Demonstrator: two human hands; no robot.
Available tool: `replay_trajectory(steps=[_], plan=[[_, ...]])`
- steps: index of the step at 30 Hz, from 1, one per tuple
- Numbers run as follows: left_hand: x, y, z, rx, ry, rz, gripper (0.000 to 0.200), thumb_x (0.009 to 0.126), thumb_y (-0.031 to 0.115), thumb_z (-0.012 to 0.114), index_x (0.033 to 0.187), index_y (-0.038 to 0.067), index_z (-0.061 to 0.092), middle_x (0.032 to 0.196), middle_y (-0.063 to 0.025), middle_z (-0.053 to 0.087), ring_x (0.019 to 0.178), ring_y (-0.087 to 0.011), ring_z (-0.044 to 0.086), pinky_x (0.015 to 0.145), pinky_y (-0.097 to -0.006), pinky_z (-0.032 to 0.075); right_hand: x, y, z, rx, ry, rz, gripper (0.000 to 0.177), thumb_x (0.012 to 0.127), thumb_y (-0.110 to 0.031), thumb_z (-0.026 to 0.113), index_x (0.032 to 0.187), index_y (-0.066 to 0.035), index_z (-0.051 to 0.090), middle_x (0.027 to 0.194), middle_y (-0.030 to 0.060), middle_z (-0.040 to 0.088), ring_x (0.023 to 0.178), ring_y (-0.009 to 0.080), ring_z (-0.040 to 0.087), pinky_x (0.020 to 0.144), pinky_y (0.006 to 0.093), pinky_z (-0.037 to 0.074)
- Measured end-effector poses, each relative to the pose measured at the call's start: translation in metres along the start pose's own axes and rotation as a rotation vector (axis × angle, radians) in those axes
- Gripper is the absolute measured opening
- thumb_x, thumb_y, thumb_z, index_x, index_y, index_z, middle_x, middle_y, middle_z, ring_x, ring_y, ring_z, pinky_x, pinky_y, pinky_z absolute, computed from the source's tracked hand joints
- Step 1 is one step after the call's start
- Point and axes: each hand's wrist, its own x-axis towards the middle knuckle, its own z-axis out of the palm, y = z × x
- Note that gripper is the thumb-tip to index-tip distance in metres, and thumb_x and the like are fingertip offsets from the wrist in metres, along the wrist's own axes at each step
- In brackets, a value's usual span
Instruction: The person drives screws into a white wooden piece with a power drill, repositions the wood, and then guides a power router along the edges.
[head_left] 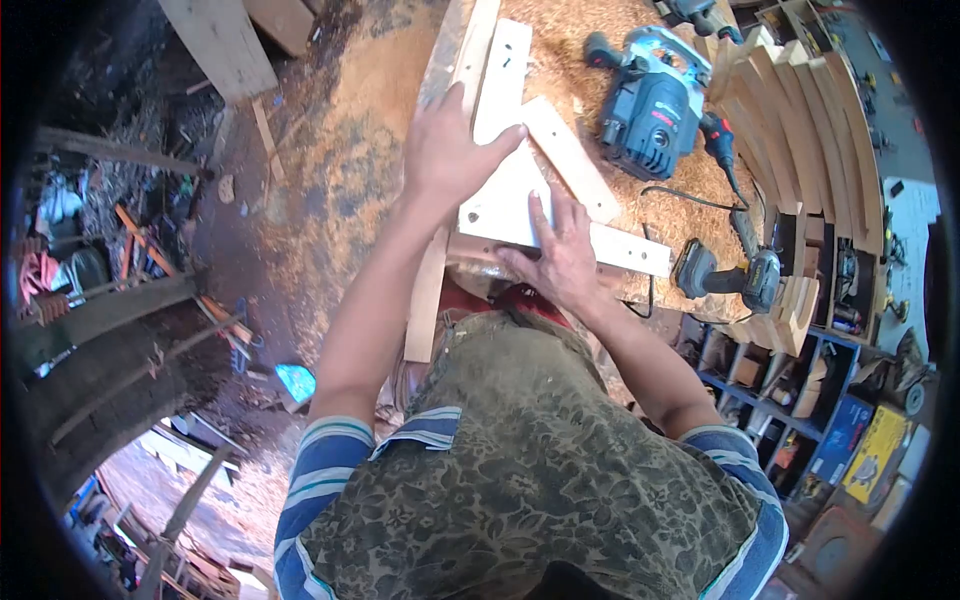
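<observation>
A pale flat board (pixel 505 195) with dark holes lies on the workbench in front of my body. My left hand (pixel 448 150) rests across a long narrow wooden strip (pixel 476 40) at the board's left side, its thumb stretched over the board. My right hand (pixel 565 252) lies over the board's near edge, fingers extended forward and thumb out to the left. Beyond that hand, a slanted batten with screw heads (pixel 570 160) lies against the board. A short horizontal batten (pixel 635 250) extends to the right of my right hand. What lies beneath both palms is hidden.
A blue router (pixel 655 105) stands at the right on the sawdust-covered bench (pixel 390 70), with a cordless driver (pixel 745 278) nearer me. Curved wooden pieces (pixel 800 120) are stacked farther right, above a blue compartment shelf (pixel 775 405). Scrap wood and debris litter the left.
</observation>
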Motion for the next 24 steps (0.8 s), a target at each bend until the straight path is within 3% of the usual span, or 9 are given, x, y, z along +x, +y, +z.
replay_trajectory(steps=[3, 6, 7, 9, 11, 16, 20, 22, 24], plan=[[0.058, 0.005, 0.053, 0.22, 0.046, 0.0, 0.091, 0.078, 0.049, 0.078, 0.138, -0.012, 0.047, 0.136, -0.0273, 0.056, 0.131, -0.0395, 0.05, 0.112, -0.0468, 0.04, -0.006, 0.009, 0.0, 0.097, -0.015, 0.005, 0.088, 0.078, -0.049, 0.081, 0.142, 0.004, 0.049, 0.142, 0.0325, 0.041, 0.126, 0.0476, 0.044, 0.103, 0.059, 0.043], [0.074, 0.004, 0.075, 0.368, 0.022, -0.089, 0.088, 0.077, 0.049, 0.077, 0.134, -0.013, 0.049, 0.135, -0.0285, 0.055, 0.13, -0.0403, 0.048, 0.112, -0.0473, 0.039, -0.024, 0.023, -0.018, 0.317, 0.119, -0.074, 0.069, 0.08, -0.035, 0.082, 0.134, 0.0, 0.056, 0.146, 0.029, 0.04, 0.129, 0.047, 0.042, 0.103, 0.0575, 0.043], [0.079, 0.007, 0.074, 0.45, -0.04, -0.172, 0.085, 0.077, 0.048, 0.076, 0.131, -0.013, 0.052, 0.134, -0.0292, 0.054, 0.13, -0.0403, 0.048, 0.112, -0.0472, 0.039, -0.04, 0.027, -0.028, 0.407, 0.236, -0.033, 0.056, 0.079, -0.023, 0.083, 0.125, -0.001, 0.061, 0.143, 0.025, 0.048, 0.127, 0.0434, 0.047, 0.102, 0.0533, 0.045], [0.077, 0.017, 0.076, 0.467, -0.028, -0.19, 0.083, 0.076, 0.046, 0.076, 0.129, -0.013, 0.054, 0.133, -0.0296, 0.055, 0.13, -0.0402, 0.048, 0.112, -0.0471, 0.039, -0.085, 0.056, -0.04, 0.483, 0.414, 0.066, 0.036, 0.077, -0.009, 0.081, 0.11, 0.0, 0.069, 0.113, 0.0174, 0.069, 0.102, 0.0338, 0.064, 0.089, 0.0417, 0.051], [0.073, 0.014, 0.079, 0.477, 0.041, -0.171, 0.077, 0.074, 0.042, 0.075, 0.124, -0.013, 0.058, 0.132, -0.0294, 0.056, 0.131, -0.0408, 0.047, 0.112, -0.0479, 0.039, -0.139, 0.093, -0.051, 0.373, 0.48, 0.336, 0.022, 0.077, -0.008, 0.079, 0.096, 0.0, 0.072, 0.104, 0.0161, 0.07, 0.098, 0.0309, 0.065, 0.085, 0.039, 0.053], [0.071, 0.002, 0.081, 0.444, 0.053, -0.11, 0.076, 0.074, 0.041, 0.076, 0.124, -0.013, 0.058, 0.131, -0.0296, 0.056, 0.129, -0.0417, 0.048, 0.112, -0.0466, 0.039, -0.241, 0.189, -0.045, 0.23, 0.769, 0.957, 0.058, 0.079, -0.003, 0.078, 0.131, -0.001, 0.053, 0.121, 0.0142, 0.058, 0.114, 0.0249, 0.057, 0.096, 0.0354, 0.046], [0.073, -0.001, 0.084, 0.447, 0.083, -0.064, 0.076, 0.074, 0.039, 0.077, 0.125, -0.012, 0.057, 0.131, -0.0301, 0.056, 0.127, -0.0416, 0.051, 0.111, -0.0451, 0.041, -0.196, 0.22, -0.084, 0.17, 0.783, 0.87, 0.056, 0.089, -0.01, 0.075, 0.138, -0.001, 0.048, 0.134, 0.0141, 0.056, 0.115, 0.0237, 0.055, 0.098, 0.0367, 0.045], [0.073, 0.007, 0.082, 0.453, 0.077, -0.059, 0.076, 0.074, 0.039, 0.077, 0.127, -0.012, 0.056, 0.131, -0.0303, 0.055, 0.127, -0.0417, 0.05, 0.111, -0.0449, 0.041, -0.164, 0.217, -0.097, 0.557, 0.776, 0.862, 0.058, 0.091, -0.007, 0.071, 0.143, 0.001, 0.044, 0.138, 0.0143, 0.055, 0.109, 0.0209, 0.059, 0.097, 0.0365, 0.048], [0.075, 0.006, 0.081, 0.443, 0.088, -0.062, 0.077, 0.075, 0.039, 0.076, 0.128, -0.012, 0.055, 0.132, -0.0306, 0.055, 0.127, -0.0417, 0.05, 0.111, -0.0447, 0.041, -0.154, 0.228, -0.091, 0.701, 0.874, 0.861, 0.055, 0.092, -0.004, 0.069, 0.141, 0.001, 0.045, 0.137, 0.0147, 0.056, 0.102, 0.0187, 0.061, 0.091, 0.0348, 0.051]])
